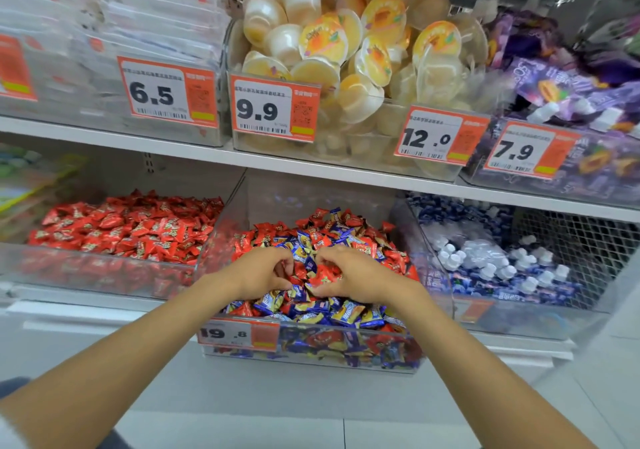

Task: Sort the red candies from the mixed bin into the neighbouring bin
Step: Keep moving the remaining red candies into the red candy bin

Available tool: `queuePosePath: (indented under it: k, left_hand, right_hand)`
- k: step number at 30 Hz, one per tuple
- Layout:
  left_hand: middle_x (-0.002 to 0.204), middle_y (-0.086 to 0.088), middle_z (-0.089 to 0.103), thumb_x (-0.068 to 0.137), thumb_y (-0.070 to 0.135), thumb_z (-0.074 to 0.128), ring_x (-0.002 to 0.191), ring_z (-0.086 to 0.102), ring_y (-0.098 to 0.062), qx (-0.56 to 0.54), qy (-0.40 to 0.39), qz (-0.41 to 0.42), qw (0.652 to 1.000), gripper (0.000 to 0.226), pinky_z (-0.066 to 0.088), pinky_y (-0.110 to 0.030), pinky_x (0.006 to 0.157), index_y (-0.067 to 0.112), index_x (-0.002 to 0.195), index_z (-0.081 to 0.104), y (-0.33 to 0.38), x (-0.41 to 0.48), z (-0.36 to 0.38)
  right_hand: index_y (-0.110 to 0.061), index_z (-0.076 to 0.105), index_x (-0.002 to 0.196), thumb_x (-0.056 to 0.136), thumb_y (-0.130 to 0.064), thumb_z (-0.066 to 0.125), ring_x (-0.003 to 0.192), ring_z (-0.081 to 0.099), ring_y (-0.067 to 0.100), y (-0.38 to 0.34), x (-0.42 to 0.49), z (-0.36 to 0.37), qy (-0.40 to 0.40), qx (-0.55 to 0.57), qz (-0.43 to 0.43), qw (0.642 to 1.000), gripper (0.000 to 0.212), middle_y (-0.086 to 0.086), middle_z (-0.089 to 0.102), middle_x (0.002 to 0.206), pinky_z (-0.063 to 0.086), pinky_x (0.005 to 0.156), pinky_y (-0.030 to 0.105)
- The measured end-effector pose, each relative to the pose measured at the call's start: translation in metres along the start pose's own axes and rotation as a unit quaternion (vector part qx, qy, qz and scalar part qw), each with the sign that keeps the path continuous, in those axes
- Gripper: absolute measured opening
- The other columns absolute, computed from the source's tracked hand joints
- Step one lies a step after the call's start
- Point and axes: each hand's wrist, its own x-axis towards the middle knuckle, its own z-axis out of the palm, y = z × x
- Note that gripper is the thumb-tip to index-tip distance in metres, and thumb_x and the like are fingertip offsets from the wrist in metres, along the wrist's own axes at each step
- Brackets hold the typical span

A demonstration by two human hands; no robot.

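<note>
1. The mixed bin point(346, 349), a clear box, sat at centre frame on the lower shelf point(86, 301). It was heaped with red candies point(396, 258) and blue candies point(346, 313) jumbled together.
2. Both bare forearms reached in from the bottom corners of the frame, and the hands met over the middle of the heap.
3. The left hand point(263, 272) was just left of centre, fingers curled with the tips down among the wrappers. Whether they pinched a candy could not be told.
4. The right hand point(356, 277) was just right of centre, thumb and fingers curled toward the left hand. A red wrapper lay within the curl, but an actual grip could not be confirmed.
5. The neighbouring bin point(104, 272), to the left and touching the mixed bin's side, held red wrappers only.
6. A price tag point(239, 334) reading 19.8 was on the mixed bin's front, lower left.
7. At right frame, a third bin point(540, 320) held blue-and-white packets.
8. On the upper shelf, centre, stood a bin of jelly cups point(346, 50), tagged 9.9 and 12.0.
</note>
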Motion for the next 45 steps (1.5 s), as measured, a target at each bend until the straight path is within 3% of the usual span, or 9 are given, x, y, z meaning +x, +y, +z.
queuePosePath:
  k: [4,12,18,22,25,32,35,40,45]
  left_hand:
    - [0.085,-0.006,0.067,0.088,0.010,0.064,0.070,0.060,-0.015,-0.022,0.033,0.004,0.999,0.014,0.048,-0.024,0.063,0.017,0.101,0.061,-0.003,-0.003,-0.002]
    - [0.111,0.007,0.053,0.086,0.033,0.067,0.102,0.054,-0.015,-0.043,0.016,0.009,0.999,0.050,0.046,-0.032,0.090,0.026,0.132,0.050,0.010,0.004,0.005]
    - [0.080,-0.002,0.067,0.081,0.023,0.074,0.079,0.065,-0.022,-0.080,0.019,0.009,0.997,0.011,0.055,-0.034,0.076,0.014,0.084,0.068,0.008,0.009,0.001]
    - [0.074,0.000,0.070,0.085,0.026,0.069,0.069,0.067,-0.015,-0.089,0.081,0.006,0.993,0.013,0.057,-0.032,0.068,0.015,0.079,0.068,0.009,0.000,-0.013]
    - [0.074,0.004,0.067,0.088,0.025,0.066,0.065,0.067,-0.011,-0.094,0.105,0.004,0.990,0.011,0.056,-0.028,0.066,0.016,0.081,0.063,0.012,-0.008,-0.022]
    - [0.114,0.004,0.063,0.091,0.037,0.059,0.096,0.061,-0.014,-0.016,-0.049,0.023,0.998,0.031,0.050,-0.033,0.088,0.028,0.121,0.059,0.009,-0.011,-0.010]
    - [0.105,0.011,0.062,0.081,0.032,0.073,0.090,0.057,-0.005,-0.021,-0.055,0.020,0.998,0.024,0.045,-0.025,0.082,0.026,0.104,0.067,0.009,-0.011,-0.008]
    - [0.089,0.008,0.064,0.083,0.015,0.072,0.065,0.058,0.006,-0.089,0.047,0.042,0.994,0.006,0.046,-0.011,0.063,0.016,0.084,0.066,0.008,-0.011,-0.025]
    - [0.103,0.010,0.059,0.100,0.016,0.043,0.068,0.057,-0.007,-0.075,0.019,0.020,0.997,0.022,0.056,-0.030,0.067,0.026,0.102,0.062,0.016,-0.015,-0.029]
  right_hand:
    - [-0.025,0.046,0.107,0.089,-0.024,0.066,0.082,0.053,0.026,0.013,-0.008,-0.013,0.057,0.138,0.010,0.989,0.026,-0.007,0.054,0.093,0.043,0.070,0.035]
    - [-0.030,0.050,0.131,0.094,-0.016,0.059,0.050,0.044,0.005,0.023,-0.017,-0.028,0.110,0.284,0.018,0.952,0.040,-0.030,0.047,0.066,0.042,0.055,0.018]
    - [-0.018,0.052,0.115,0.092,-0.032,0.061,0.051,0.038,0.003,0.025,-0.015,-0.021,0.094,0.287,0.030,0.953,0.028,-0.017,0.042,0.070,0.036,0.052,0.023]
    - [-0.031,0.036,0.139,0.092,-0.046,0.055,0.065,0.040,0.003,0.026,-0.012,-0.019,0.102,0.278,0.064,0.953,0.053,-0.019,0.038,0.074,0.039,0.058,0.019]
    - [-0.029,0.054,0.111,0.096,-0.037,0.054,0.065,0.046,0.016,0.024,-0.010,-0.020,0.111,0.291,0.040,0.949,0.017,-0.005,0.055,0.074,0.039,0.054,0.029]
    - [-0.033,0.057,0.107,0.095,-0.039,0.053,0.059,0.035,0.022,0.039,-0.004,-0.014,0.096,0.257,0.023,0.961,0.014,-0.011,0.050,0.064,0.031,0.053,0.031]
    - [-0.019,0.048,0.132,0.094,-0.045,0.054,0.063,0.032,-0.003,0.046,-0.002,-0.009,0.110,0.249,0.048,0.961,0.047,-0.022,0.039,0.077,0.027,0.059,0.016]
    - [-0.031,0.048,0.119,0.091,-0.050,0.055,0.077,0.041,-0.005,0.052,-0.002,-0.008,0.100,0.258,0.045,0.960,0.035,-0.022,0.045,0.089,0.033,0.067,0.016]
    - [-0.013,0.048,0.134,0.082,-0.064,0.055,0.113,0.047,0.013,0.049,-0.004,-0.011,0.105,0.236,0.035,0.965,0.072,-0.009,0.049,0.120,0.039,0.108,0.047]
